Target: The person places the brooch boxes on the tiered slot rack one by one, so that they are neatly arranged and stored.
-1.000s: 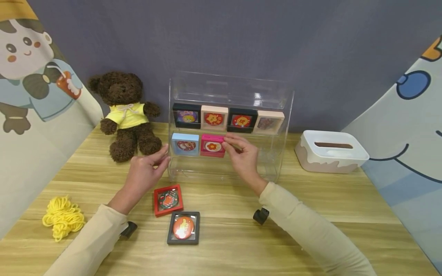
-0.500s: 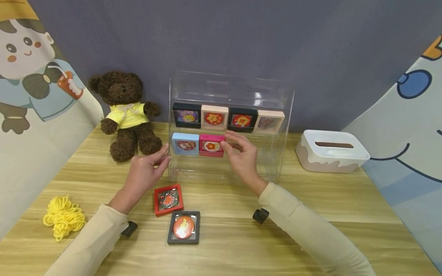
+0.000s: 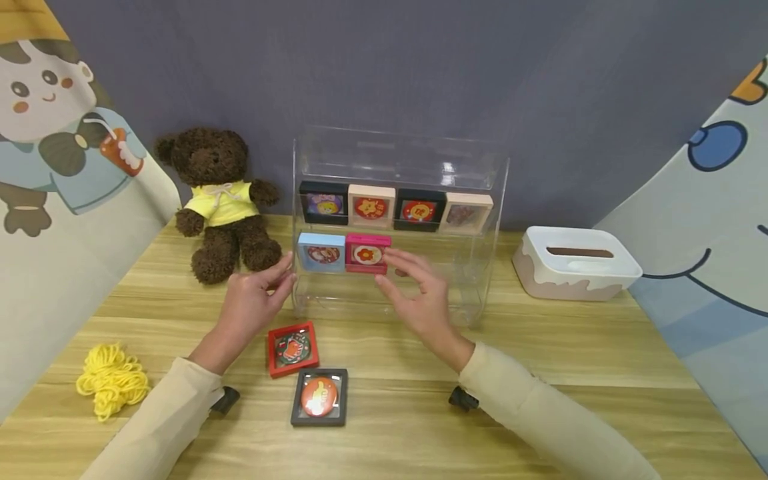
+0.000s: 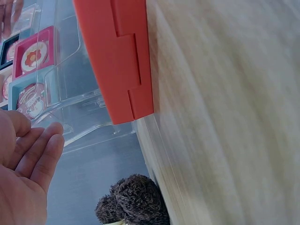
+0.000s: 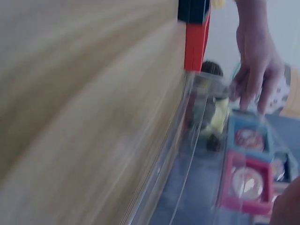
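Note:
A clear acrylic display rack (image 3: 447,283) stands upright at the table's back. My left hand (image 3: 255,300) pinches its left side edge between thumb and fingers, which the left wrist view also shows. On the rack's lower shelf a light blue square badge frame (image 3: 322,252) sits beside a pink badge frame (image 3: 368,254) with a flower badge. My right hand (image 3: 423,297) is just right of the pink frame, thumb and fingers spread apart and holding nothing. In the right wrist view only a blurred bit of that hand (image 5: 287,204) shows.
Several black and cream frames (image 3: 371,207) fill the upper shelf. A red frame (image 3: 293,349) and a dark grey frame (image 3: 319,397) lie on the table in front. Around stand a brown teddy bear (image 3: 219,200), yellow yarn (image 3: 112,381) and a white tissue box (image 3: 577,263).
The pink frame has slid left against the light blue one. My right hand has let go of it, spread its fingers and dropped slightly. My left hand stays in place.

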A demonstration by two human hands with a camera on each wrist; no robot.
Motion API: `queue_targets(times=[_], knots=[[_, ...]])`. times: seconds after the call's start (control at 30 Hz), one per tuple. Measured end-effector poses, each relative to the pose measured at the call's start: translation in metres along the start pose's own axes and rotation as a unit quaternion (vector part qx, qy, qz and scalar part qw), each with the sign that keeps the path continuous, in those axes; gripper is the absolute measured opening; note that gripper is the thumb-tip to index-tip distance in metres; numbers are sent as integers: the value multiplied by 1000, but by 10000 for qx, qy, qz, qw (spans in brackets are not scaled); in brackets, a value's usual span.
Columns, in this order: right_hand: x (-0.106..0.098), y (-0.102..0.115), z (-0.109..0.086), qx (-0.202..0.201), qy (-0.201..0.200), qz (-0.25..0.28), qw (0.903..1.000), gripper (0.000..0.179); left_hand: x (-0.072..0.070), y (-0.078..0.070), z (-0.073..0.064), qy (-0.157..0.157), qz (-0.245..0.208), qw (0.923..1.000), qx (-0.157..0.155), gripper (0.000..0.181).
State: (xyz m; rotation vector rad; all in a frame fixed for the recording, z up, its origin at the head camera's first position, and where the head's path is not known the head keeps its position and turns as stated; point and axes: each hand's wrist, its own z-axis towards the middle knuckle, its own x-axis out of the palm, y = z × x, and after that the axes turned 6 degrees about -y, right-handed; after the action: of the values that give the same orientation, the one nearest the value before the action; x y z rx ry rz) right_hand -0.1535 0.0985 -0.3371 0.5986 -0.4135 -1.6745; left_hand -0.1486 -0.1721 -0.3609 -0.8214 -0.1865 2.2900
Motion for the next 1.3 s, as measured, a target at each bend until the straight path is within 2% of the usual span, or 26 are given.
queue_targets(times=[0.13, 0.23, 0.33, 0.53, 0.7, 0.83, 0.93, 1.17, 1.23, 1.3], knots=[[-1, 6, -18, -251, 763, -39, 9968, 39, 0, 0, 0, -46, 51, 9999, 77, 35], [-2, 14, -29, -472, 1313, -29, 9902, 44, 1, 1, 0, -76, 49, 9999, 101, 35], [-5, 20, -38, -545, 1696, 73, 9840, 48, 1, 1, 1, -88, 46, 9999, 132, 35], [-10, 29, -56, -238, 2213, 32, 9749, 55, 2, 2, 1, -104, 10, 9998, 185, 34], [-12, 33, -69, 221, 2769, -81, 9606, 64, 1, 1, 0, -64, -24, 9999, 105, 34], [-12, 32, -72, 269, 3061, -387, 9508, 72, 0, 1, 0, -48, -4, 10000, 75, 34], [-12, 32, -72, 290, 3313, -735, 9402, 80, -1, 1, 1, -33, 16, 10000, 54, 34], [-9, 34, -73, 562, 4174, -1179, 8993, 90, -1, 2, 0, -53, -34, 10000, 48, 34], [-8, 34, -73, 661, 4263, -1194, 8942, 90, -1, 2, 1, -63, -40, 9999, 80, 34], [-6, 32, -74, 755, 4274, -1156, 8935, 89, 0, 2, 1, -58, -46, 9999, 102, 34]])
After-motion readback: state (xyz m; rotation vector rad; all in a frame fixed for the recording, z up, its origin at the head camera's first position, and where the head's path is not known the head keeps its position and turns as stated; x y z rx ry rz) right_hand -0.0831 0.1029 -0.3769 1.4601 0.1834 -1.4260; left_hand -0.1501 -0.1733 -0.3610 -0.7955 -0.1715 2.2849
